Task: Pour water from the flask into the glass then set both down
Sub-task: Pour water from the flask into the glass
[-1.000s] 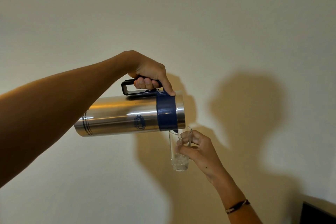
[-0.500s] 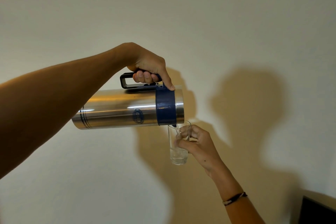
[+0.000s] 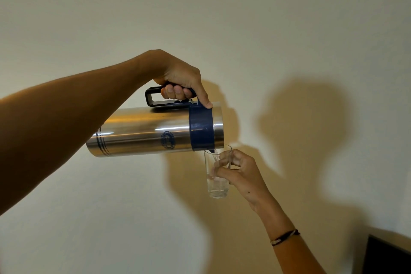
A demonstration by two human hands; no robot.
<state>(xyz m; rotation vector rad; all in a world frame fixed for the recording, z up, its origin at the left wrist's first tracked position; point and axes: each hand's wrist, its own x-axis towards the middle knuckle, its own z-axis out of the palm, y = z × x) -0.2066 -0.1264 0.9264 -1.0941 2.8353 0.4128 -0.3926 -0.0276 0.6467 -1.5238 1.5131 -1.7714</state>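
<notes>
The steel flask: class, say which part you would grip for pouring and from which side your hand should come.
Grip the black loop handle from above, as the left hand does. The flask lies almost level with the handle uppermost, beside the blue collar, so the spout tips over the glass.

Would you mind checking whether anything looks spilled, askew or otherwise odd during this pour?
Nothing stands out. The left hand tips the flask nearly level, spout over the rim of the glass, which the right hand holds upright. Water sits low in the glass; no spill is visible.
</notes>
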